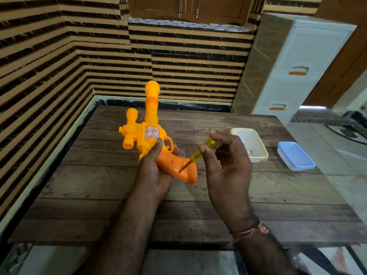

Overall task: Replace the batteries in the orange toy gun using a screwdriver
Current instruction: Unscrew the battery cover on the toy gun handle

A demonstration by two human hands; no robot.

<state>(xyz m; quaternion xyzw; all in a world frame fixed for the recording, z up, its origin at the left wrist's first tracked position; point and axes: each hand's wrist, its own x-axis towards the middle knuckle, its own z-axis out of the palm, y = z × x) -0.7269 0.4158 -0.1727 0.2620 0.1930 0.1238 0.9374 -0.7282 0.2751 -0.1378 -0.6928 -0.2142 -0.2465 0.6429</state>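
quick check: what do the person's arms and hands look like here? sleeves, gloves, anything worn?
Both forearms are bare up to the frame edge, with no sleeves visible, and both show dark hair. The left hand and right hand are bare: no gloves, and no rings that I can make out. The only thing worn is a thin reddish-orange thread band tied round the right wrist. No watch, no markings.
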